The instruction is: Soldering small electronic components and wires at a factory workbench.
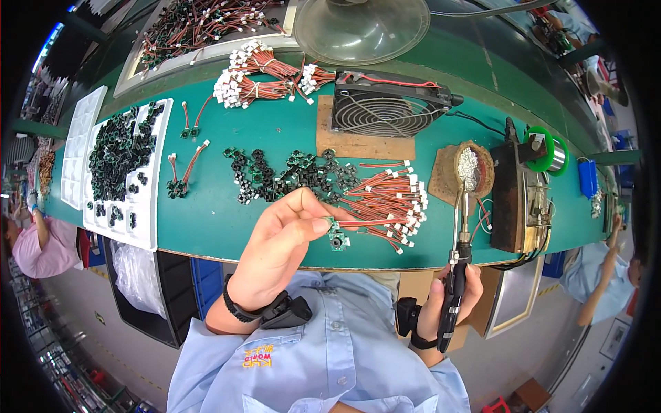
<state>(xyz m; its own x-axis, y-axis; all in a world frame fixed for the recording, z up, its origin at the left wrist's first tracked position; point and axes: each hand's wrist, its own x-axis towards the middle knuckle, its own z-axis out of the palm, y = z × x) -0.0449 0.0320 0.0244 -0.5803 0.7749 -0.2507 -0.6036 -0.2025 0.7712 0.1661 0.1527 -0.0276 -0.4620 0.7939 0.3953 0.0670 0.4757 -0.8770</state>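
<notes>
My left hand pinches a small green circuit board with a dark round part on it, between thumb and fingers. Red, white and dark wires run from the board to the right. My right hand is wrapped round the black handle of a soldering iron, which points away from me. The iron's metal end reaches a round dish of silvery bits on a brown block; whether it touches them I cannot tell. Just beyond my left hand lie a pile of wire leads with white plugs and rows of small boards.
A black fan stands on a brown board at the back, below a translucent hood. White trays of dark parts are at left. Bundled leads lie at the back. A metal box and green solder spool stand at right.
</notes>
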